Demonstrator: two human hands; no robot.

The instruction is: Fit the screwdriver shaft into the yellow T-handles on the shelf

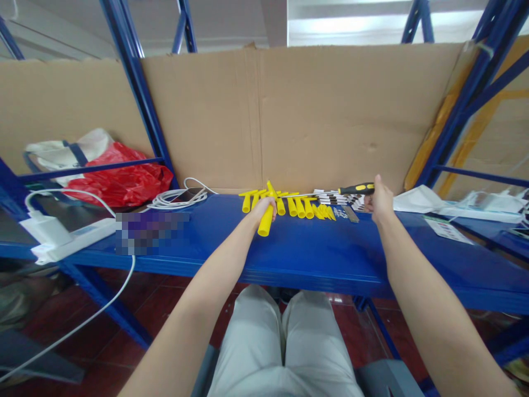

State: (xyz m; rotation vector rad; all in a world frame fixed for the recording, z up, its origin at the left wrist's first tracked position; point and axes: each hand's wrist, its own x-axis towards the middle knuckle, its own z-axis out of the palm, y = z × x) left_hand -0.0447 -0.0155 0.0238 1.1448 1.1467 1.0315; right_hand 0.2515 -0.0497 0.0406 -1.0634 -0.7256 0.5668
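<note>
My left hand [264,208] is closed around a yellow T-shaped plastic handle [265,221], whose stem points down toward me over the blue shelf [297,248]. My right hand [379,199] grips the black-and-yellow grip of a screwdriver [356,189]; its thin shaft runs left, level above the shelf. Between my hands a row of several more yellow handles [297,205] lies against the cardboard backing. Beside them sits a stack of small black-and-white parts [336,197] and a small flat metal piece [351,214].
A phone with a coiled white cable [182,196] lies at left, beyond it a red plastic bag [124,182] and a white tote. A white power strip [61,237] hangs at the left edge. White paper and packets [425,201] lie at right. Blue rack uprights [140,94] flank the bay.
</note>
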